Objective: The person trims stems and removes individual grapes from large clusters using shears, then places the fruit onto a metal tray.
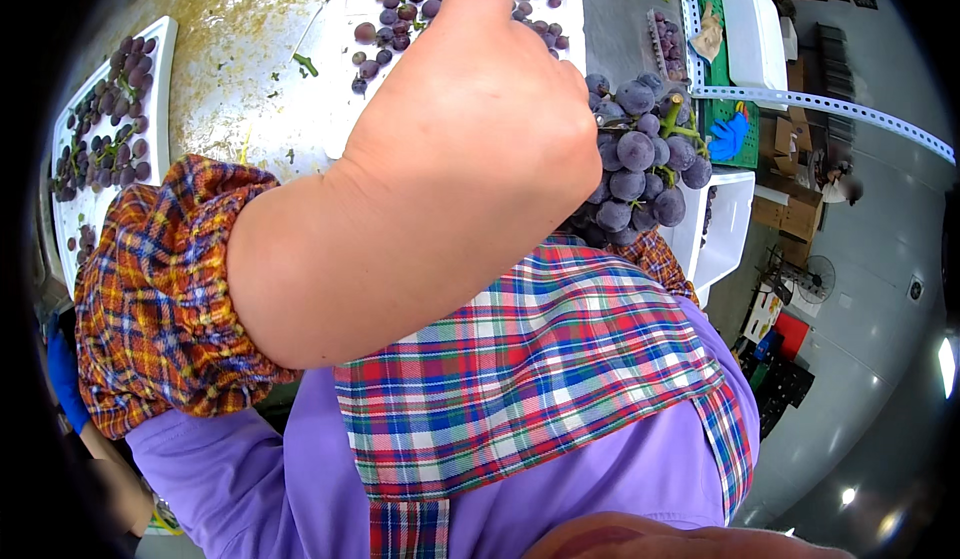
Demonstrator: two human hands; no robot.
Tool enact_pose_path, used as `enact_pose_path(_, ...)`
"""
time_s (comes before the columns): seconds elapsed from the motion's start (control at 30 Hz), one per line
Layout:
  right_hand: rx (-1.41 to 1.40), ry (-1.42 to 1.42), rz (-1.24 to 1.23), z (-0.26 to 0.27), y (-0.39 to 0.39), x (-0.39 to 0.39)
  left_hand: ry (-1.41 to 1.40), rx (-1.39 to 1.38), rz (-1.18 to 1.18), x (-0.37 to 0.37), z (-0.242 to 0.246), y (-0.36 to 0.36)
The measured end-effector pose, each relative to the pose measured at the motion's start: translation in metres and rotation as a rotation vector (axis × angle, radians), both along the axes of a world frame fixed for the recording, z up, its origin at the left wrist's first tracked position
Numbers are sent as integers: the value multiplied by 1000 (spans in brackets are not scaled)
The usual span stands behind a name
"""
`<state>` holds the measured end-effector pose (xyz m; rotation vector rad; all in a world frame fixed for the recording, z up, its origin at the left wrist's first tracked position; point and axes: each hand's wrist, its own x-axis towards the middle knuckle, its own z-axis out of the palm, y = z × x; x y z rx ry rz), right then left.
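Note:
My left hand [495, 101] is raised close to the camera, its back towards me. The fingers curl away out of sight, so what they grip is hidden. Just right of the knuckles hangs a bunch of dark purple grapes [636, 151] with green stems, partly covered by the hand. A thin grey metal piece [611, 121] shows between knuckles and grapes; I cannot tell what tool it belongs to. My right hand is out of view behind the bunch; only its checked sleeve [664, 265] shows below. Beyond the left hand, loose grapes lie on a white tray [341, 120].
A second white tray [163, 101] holds grapes at the left of the stained metal table [225, 48]. Right are a clear punnet [666, 45] of grapes, a perforated metal frame [795, 99], a blue glove [727, 136] and a white foam box [731, 229]. Another person's blue-gloved hand [64, 379] appears lower left.

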<state>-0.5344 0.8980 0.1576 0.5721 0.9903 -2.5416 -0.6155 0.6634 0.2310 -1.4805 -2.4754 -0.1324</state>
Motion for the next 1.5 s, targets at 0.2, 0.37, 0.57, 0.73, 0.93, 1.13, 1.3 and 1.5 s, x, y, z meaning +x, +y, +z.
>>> enact_pose_path(0.2, 165, -53, 174, -28, 16, 4, -8, 38, -8, 1, 4, 1)
enact_pose_path(0.37, 46, -44, 220, -33, 23, 1, 41, 61, -21, -1, 1, 4)
enact_pose_path(0.57, 78, -189, 92, -24, 15, 6, 50, 90, -43, -7, 0, 4)
enact_pose_path(0.73, 79, -38, 35, -6, 2, -3, -22, 61, -65, -10, -4, 5)
enact_pose_path(0.93, -412, 142, 75, -37, 21, -6, -95, 90, -134, -29, -32, 2)
enact_pose_path(1.13, -372, 67, 7, -48, 16, -8, -343, 187, -152, -40, -56, 1)
enact_pose_path(1.3, -314, 136, 32, -42, 11, -17, -713, 420, -39, -46, -67, -8)
enact_pose_path(1.5, -229, 183, 44, -34, 11, -23, -1090, 525, 288, -38, -76, -22)
